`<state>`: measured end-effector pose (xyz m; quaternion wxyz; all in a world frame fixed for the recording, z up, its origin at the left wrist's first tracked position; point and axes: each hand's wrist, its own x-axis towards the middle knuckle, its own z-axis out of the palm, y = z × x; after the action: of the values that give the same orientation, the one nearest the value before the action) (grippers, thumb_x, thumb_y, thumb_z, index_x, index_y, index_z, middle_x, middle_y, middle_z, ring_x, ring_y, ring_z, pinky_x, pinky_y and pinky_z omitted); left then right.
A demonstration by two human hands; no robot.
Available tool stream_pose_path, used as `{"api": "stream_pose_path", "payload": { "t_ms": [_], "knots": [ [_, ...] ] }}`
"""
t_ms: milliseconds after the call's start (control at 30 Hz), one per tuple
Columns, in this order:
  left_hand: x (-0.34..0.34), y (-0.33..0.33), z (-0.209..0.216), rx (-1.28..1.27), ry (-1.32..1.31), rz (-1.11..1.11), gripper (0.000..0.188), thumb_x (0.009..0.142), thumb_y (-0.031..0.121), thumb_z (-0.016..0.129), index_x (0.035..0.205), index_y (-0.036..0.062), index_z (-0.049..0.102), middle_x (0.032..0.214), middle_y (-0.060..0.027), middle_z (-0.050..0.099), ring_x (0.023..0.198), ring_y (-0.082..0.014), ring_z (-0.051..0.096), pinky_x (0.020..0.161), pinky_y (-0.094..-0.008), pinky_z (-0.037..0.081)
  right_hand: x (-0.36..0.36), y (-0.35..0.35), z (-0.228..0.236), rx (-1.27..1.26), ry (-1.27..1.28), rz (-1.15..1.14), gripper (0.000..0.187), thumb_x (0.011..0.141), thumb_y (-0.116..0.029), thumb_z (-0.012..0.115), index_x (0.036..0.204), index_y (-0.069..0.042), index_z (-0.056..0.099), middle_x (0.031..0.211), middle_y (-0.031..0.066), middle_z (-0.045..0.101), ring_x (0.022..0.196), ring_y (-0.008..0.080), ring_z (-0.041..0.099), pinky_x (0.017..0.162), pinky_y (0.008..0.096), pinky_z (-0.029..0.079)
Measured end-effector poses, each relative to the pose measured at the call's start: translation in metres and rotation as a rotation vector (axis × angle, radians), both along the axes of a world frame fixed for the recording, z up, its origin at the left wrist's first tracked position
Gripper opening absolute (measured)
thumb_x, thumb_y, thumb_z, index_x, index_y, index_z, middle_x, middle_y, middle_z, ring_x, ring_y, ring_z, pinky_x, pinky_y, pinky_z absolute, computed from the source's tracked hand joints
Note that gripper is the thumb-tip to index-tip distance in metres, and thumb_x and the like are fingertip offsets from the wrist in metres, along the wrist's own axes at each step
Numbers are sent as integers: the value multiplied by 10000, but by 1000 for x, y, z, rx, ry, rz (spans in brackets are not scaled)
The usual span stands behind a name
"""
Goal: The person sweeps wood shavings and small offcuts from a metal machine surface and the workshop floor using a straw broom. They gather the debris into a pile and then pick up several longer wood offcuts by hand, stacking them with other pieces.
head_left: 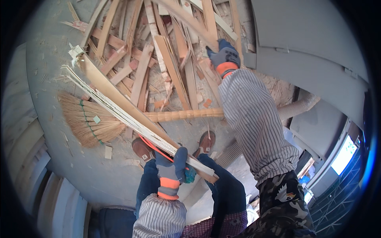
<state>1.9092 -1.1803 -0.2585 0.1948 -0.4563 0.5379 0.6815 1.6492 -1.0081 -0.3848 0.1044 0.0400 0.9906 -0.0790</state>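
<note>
My left hand (171,166), in a grey and blue glove with an orange cuff, is closed around a bundle of long wood strips (119,104). The bundle slants up to the left, with splintered ends there. Against its lower side, by my fingers, shows an orange-red band (156,148). My right hand (225,55), gloved alike, reaches out to the scrap pile and is closed on the near end of a long wood strip (186,18). That strip is slightly blurred and runs to the upper left. Its grip is partly hidden by the back of the glove.
A heap of loose wood strips (143,75) covers the floor ahead. A straw broom (93,121) lies across, its handle passing under the bundle. My shoes (206,141) stand just behind it. Grey metal panels (309,35) and a ribbed hose (299,108) are at the right.
</note>
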Motion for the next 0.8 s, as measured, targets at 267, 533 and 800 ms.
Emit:
{"api": "stream_pose_path", "payload": {
  "t_ms": [267,533,800],
  "knots": [
    [-32,-20,20,24,0,82,305,729,105,621,988,7,493,830,-72,548,697,-148,525,603,-262,450,-63,1,-57,42,-82,-276,740,550,-403,744,1142,-73,445,1101,166,503,1033,313,489,870,396,407],
    [-26,-15,29,40,73,17,325,731,129,644,988,-3,496,852,-93,564,735,-172,551,646,-275,455,-44,26,-56,-324,-195,-223,644,582,-299,730,1100,13,509,1002,180,598,932,293,573,803,358,440],
    [-13,5,15,234,23,281,235,757,118,600,962,34,522,806,-38,536,701,-141,518,623,-253,445,186,99,57,-543,-541,92,442,634,-238,684,994,-36,527,840,131,573,759,241,571,665,357,451]
  ]
}}
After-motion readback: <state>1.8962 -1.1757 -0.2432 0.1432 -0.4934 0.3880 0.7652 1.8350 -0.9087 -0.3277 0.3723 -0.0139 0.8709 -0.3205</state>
